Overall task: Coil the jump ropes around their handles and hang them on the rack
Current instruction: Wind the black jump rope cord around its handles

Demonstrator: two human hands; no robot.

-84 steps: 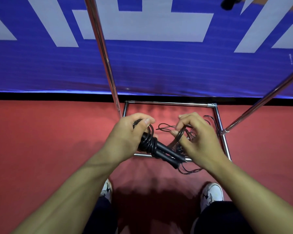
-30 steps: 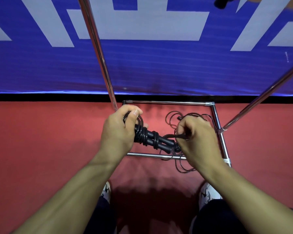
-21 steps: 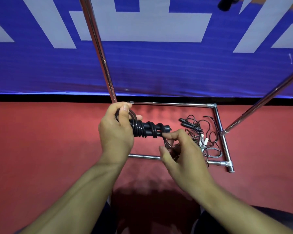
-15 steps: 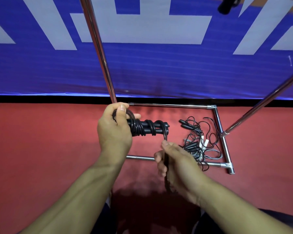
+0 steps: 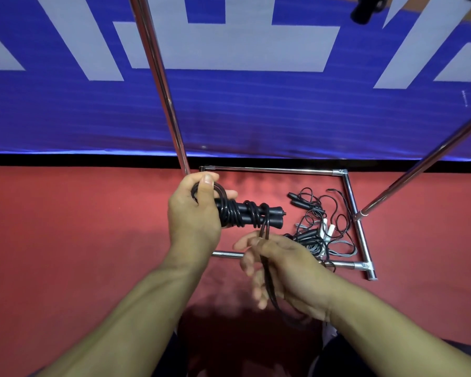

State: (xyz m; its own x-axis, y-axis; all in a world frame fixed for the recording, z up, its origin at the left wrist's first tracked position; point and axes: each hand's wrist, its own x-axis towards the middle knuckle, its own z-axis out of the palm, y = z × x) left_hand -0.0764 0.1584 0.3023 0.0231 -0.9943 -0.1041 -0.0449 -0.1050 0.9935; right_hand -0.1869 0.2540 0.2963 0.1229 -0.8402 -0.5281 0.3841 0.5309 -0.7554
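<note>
Jump rope, black and partly coiled on its handles, is clenched in my left hand above the red floor. My right hand grasps its loose end. More ropes lie inside the rack base.

The rack consists of polished chrome-look metal tubes with bright specular streaks, joined at its base corners by metal fittings. The black handles appear as matt, rubbery plastic, while the black rope coiled round them is smooth and glossy; the loose ropes within the rack base look like thin, smooth cord with small white plastic pieces. The red floor is matt and finely grained, and the blue-and-white banner shows a faintly ribbed, low-sheen surface.
</note>
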